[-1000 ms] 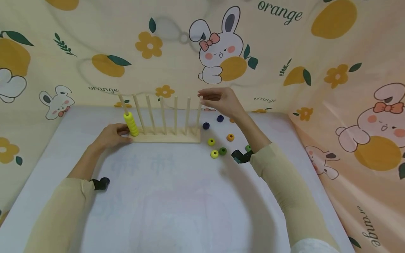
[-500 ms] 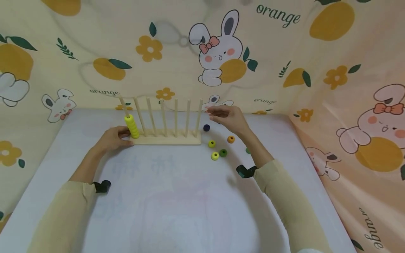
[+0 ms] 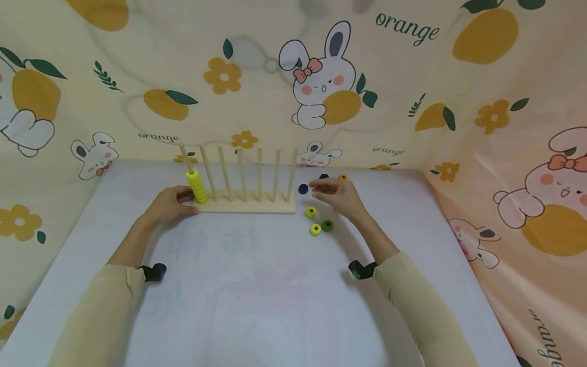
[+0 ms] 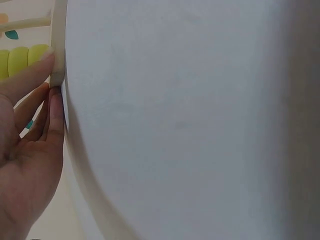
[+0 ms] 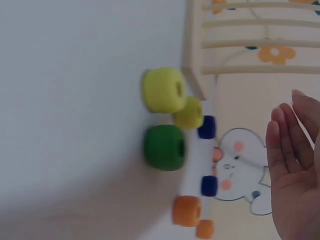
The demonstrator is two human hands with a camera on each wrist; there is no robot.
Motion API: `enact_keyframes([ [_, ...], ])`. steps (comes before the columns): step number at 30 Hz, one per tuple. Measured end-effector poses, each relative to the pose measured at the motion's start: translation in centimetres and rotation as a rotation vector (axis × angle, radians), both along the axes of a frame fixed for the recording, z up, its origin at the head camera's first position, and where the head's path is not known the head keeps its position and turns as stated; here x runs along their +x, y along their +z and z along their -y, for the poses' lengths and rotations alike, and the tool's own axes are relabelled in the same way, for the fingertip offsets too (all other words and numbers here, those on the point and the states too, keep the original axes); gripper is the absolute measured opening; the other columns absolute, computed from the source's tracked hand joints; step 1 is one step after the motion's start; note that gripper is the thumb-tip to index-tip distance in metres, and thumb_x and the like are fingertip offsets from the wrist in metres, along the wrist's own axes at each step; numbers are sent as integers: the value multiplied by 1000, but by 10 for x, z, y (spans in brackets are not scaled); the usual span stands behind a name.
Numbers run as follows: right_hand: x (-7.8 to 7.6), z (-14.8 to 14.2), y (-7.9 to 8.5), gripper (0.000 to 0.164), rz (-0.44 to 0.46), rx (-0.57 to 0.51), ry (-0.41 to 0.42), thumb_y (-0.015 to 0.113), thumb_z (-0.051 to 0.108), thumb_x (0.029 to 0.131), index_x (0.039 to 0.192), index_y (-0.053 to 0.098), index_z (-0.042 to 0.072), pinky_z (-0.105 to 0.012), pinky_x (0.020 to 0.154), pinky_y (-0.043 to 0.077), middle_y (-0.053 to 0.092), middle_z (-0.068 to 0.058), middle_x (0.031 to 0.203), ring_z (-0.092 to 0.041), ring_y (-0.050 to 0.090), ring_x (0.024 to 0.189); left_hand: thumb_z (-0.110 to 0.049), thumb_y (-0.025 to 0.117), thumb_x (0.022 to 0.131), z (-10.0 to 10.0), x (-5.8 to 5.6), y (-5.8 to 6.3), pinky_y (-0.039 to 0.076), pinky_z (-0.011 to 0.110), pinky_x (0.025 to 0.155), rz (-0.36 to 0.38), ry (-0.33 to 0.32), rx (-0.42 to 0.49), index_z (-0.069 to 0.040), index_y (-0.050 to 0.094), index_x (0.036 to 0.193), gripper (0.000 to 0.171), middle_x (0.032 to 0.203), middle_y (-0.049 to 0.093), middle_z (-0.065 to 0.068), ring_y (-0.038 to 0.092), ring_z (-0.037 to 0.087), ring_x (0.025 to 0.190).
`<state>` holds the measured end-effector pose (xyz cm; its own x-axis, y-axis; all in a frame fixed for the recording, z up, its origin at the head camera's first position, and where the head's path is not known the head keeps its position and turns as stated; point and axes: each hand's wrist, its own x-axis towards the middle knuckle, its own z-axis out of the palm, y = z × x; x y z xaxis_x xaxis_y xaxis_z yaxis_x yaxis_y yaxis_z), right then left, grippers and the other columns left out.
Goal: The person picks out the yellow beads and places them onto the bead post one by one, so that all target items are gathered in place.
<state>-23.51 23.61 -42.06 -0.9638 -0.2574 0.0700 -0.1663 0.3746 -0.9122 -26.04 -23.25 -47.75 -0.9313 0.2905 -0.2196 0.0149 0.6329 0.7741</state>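
A wooden peg rack stands at the far part of the table, with a row of upright pegs. Several yellow beads are stacked on its leftmost peg; the other pegs are bare. My left hand holds the left end of the base, its thumb on the base beside the beads and the fingers at the end face. My right hand hovers right of the rack over the loose beads, fingers fairly straight and holding nothing. Near it are a green bead, two yellow beads and a navy bead.
Farther back lie another navy bead and two orange beads, partly hidden by the right hand in the head view. The white tabletop stretches toward the person. A patterned cloth hangs behind and at the sides.
My right hand has come down from the top of the rightmost peg, moving right and closer over the loose beads. My left hand keeps its place at the rack's end.
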Motion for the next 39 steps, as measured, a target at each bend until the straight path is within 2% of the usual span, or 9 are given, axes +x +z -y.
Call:
enact_keyframes([
  [5, 4, -7, -20, 26, -2, 28, -6, 75, 9, 89, 115, 73, 3, -22, 84, 57, 70, -20, 116, -22, 69, 98, -9, 79, 85, 0, -3, -3, 36, 51, 114, -12, -4, 17, 9, 39, 145, 75, 145, 46, 29, 47, 42, 133],
  [8, 6, -9, -29, 26, 28, 38, -12, 73, 6, 90, 116, 72, 5, -23, 85, 57, 70, -18, 117, -22, 68, 100, -9, 80, 84, 0, -4, -4, 37, 50, 113, -15, -7, 25, 10, 40, 144, 74, 144, 46, 29, 47, 42, 132],
  [15, 6, -15, -45, 28, 121, 106, -18, 76, 14, 89, 117, 73, 11, -27, 88, 57, 72, -7, 116, -20, 67, 103, -7, 79, 84, 0, -4, -6, 38, 49, 113, -24, 1, 29, 9, 41, 144, 73, 144, 47, 28, 48, 41, 132],
  [22, 5, -14, -54, 31, 164, 234, 20, 75, 15, 89, 121, 72, 13, -33, 96, 55, 71, -3, 119, -18, 67, 109, -10, 79, 85, 1, -2, -6, 37, 51, 113, -18, 9, 23, 9, 40, 145, 75, 145, 46, 28, 46, 42, 133],
  [30, 5, -11, -58, 36, 190, 323, 0, 78, 21, 87, 123, 72, 23, -42, 102, 50, 70, -1, 123, -19, 63, 113, -7, 78, 85, 2, 0, -7, 36, 51, 114, -5, 16, 64, 9, 38, 146, 75, 146, 44, 29, 44, 43, 135],
  [39, 2, -7, -60, 31, 123, 396, -7, 78, 26, 87, 118, 75, 23, -39, 94, 55, 71, -3, 119, -17, 66, 104, -6, 77, 86, 2, -1, -8, 36, 50, 114, -16, 9, 45, 9, 39, 146, 73, 146, 45, 28, 45, 42, 135],
])
